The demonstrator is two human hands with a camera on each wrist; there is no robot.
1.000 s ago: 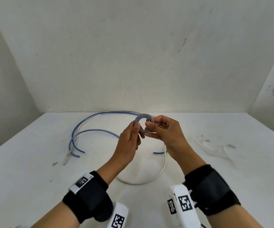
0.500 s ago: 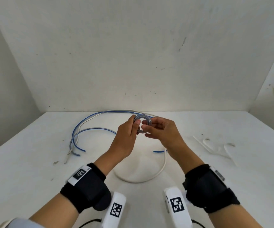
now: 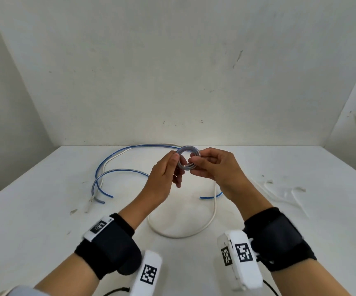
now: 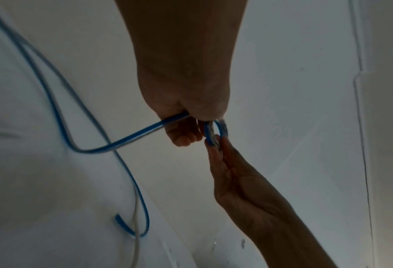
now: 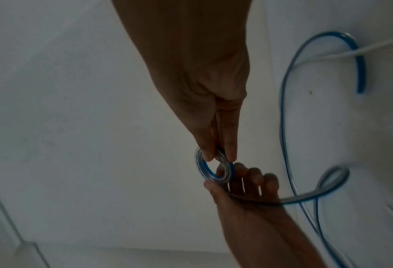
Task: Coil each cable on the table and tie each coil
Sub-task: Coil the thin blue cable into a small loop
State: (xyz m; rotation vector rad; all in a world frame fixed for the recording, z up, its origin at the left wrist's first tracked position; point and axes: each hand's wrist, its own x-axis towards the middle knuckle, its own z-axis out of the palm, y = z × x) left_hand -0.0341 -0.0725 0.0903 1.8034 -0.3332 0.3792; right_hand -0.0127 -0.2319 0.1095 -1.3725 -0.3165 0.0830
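A small coil [image 3: 188,158] of blue-and-clear cable is held above the middle of the table. My left hand [image 3: 176,159] pinches its left rim, and the cable's loose length runs out under that hand [image 4: 181,116]. My right hand [image 3: 194,162] pinches the right rim between thumb and fingers [image 5: 213,154]. The rest of the blue cable [image 3: 117,154] lies in loops on the table at the back left. A white cable [image 3: 181,233] curves under my hands.
Thin white ties [image 3: 279,189] lie on the white table [image 3: 44,221] to the right. White walls close the back and both sides. A short blue cable end [image 3: 207,197] rests below my right hand.
My left fingers have shifted a little on the coil's left rim. Both hands and the coil stay at about the same spot, and the cables on the table lie as before.
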